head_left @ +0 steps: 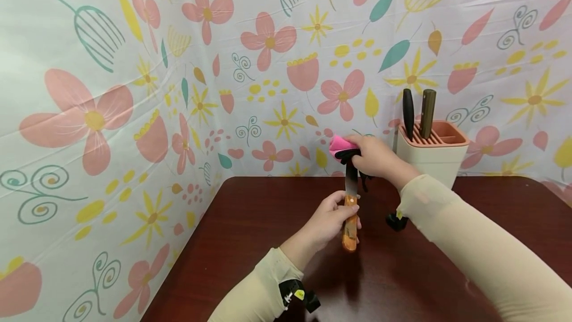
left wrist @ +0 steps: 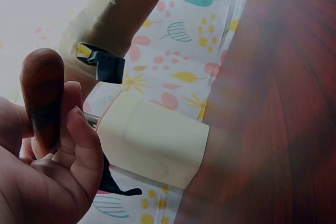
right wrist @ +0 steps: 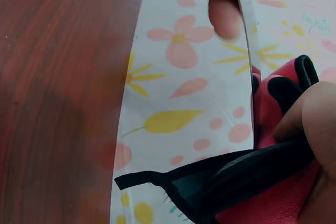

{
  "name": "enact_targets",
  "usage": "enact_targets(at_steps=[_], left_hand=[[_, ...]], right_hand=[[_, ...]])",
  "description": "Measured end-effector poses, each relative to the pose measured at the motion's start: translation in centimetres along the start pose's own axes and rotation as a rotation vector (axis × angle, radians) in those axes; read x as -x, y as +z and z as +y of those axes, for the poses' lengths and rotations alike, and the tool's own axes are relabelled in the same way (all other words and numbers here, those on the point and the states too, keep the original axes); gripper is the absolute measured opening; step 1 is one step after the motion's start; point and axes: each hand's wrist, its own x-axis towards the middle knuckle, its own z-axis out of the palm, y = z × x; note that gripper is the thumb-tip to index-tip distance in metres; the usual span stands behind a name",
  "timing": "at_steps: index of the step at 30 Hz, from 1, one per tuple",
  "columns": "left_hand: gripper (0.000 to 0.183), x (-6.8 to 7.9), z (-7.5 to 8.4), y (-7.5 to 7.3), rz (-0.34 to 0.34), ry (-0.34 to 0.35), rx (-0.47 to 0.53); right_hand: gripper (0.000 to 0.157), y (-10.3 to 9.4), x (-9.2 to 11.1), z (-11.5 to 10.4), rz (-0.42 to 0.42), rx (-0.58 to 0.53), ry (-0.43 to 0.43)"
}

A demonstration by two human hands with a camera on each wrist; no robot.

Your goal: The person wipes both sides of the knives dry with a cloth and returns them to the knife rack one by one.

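Observation:
A knife (head_left: 350,222) with an orange-brown wooden handle is held upright over the table, blade up. My left hand (head_left: 328,220) grips its handle; the left wrist view shows the fingers curled about the handle (left wrist: 43,98). Higher up, my right hand (head_left: 375,155) holds a pink cloth (head_left: 341,145) with black edging against the upper blade. The cloth covers the blade's tip. In the right wrist view the bare part of the blade (right wrist: 251,40) runs down into the folded cloth (right wrist: 283,182), and a black strip of it hangs loose.
A cream knife block (head_left: 429,163) with an orange slotted top stands at the back right, beyond my right forearm. Two handles, one black (head_left: 408,113) and one brown-gold (head_left: 427,113), stick up from it. A flowered sheet (head_left: 268,88) rises behind the dark red wooden table (head_left: 250,242).

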Motion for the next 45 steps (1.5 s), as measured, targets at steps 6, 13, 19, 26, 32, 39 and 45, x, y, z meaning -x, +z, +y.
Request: enact_targets(at_steps=[6,13,19,26,32,39,45], left_hand=[[0.022,-0.1,-0.1,0.0,0.003,-0.011,0.004],[0.022,-0.1,-0.1,0.0,0.006,-0.03,-0.004],[0.021,-0.3,-0.4,-0.2,0.015,-0.04,0.0],[0.036,-0.4,-0.4,-0.2,0.018,-0.041,-0.004],[0.036,-0.3,-0.5,-0.2,0.014,-0.044,-0.017],[0.026,-0.2,-0.7,-0.3,0.029,-0.04,-0.032],[0.025,-0.3,-0.7,-0.4,0.057,-0.008,-0.066]], right_hand=[[0.06,0.7,1.0,0.1,0.021,-0.023,-0.027],[0.056,0.8,2.4,-0.5,0.04,-0.051,-0.082],[0.052,1.0,4.0,-1.2,0.057,-0.09,-0.133],[0.048,1.1,5.8,-1.9,0.072,-0.13,-0.153],[0.046,1.5,7.2,-2.4,0.093,-0.156,-0.158],[0.043,1.9,8.6,-3.0,0.09,-0.188,-0.171],[0.045,1.8,9.8,-3.6,0.092,-0.268,-0.148]])
